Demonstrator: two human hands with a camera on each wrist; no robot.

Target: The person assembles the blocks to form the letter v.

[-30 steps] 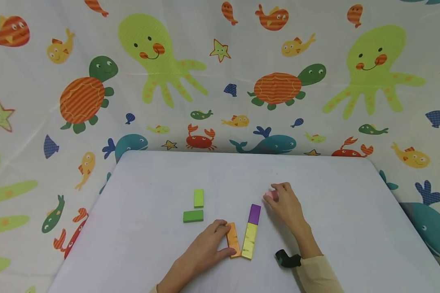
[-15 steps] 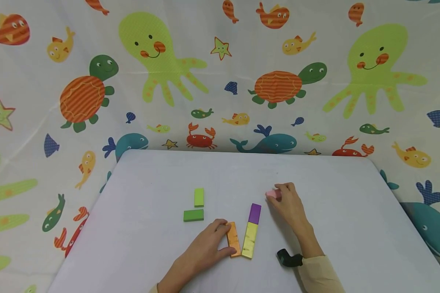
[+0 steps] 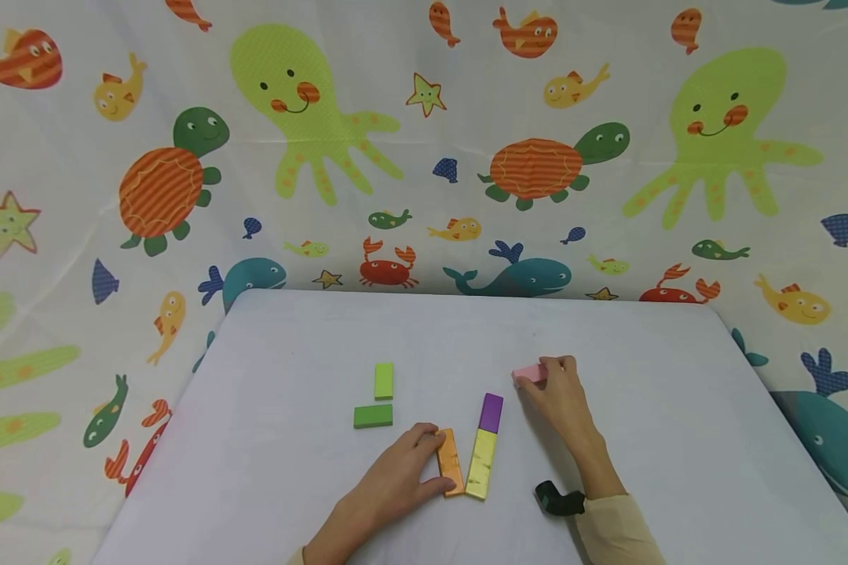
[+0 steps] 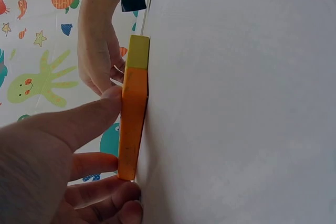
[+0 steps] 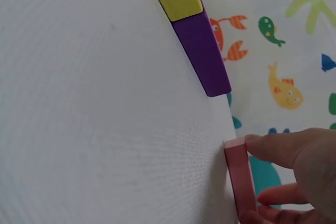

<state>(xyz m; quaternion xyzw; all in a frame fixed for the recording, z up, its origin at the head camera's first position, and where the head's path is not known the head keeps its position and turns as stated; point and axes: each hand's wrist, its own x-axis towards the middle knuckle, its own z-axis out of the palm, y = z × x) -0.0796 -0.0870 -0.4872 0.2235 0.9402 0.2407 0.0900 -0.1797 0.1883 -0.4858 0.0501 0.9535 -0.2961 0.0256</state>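
My left hand (image 3: 403, 471) holds an orange block (image 3: 449, 463) between thumb and fingers on the white table. In the left wrist view the thumb lies at one end of the orange block (image 4: 133, 124) and the fingers at the other. Right beside it lies a longer yellow block (image 3: 481, 464), with a purple block (image 3: 491, 413) end to end at its far side. Farther back and to the right, my right hand (image 3: 561, 396) pinches a pink block (image 3: 530, 373). The right wrist view shows the thumb on the near end of the pink block (image 5: 241, 179), fingertips at its other end.
Left of the middle lie two green blocks, a light green one (image 3: 384, 381) pointing away and a darker green one (image 3: 373, 416) set crosswise below it. A black wrist camera (image 3: 560, 499) sticks out from my right wrist. Behind the table (image 3: 290, 471) hangs a sea-animal cloth (image 3: 424, 165).
My right hand has shifted slightly to the right, and more of the pink block shows between its fingers. The left hand and the other blocks have stayed put.
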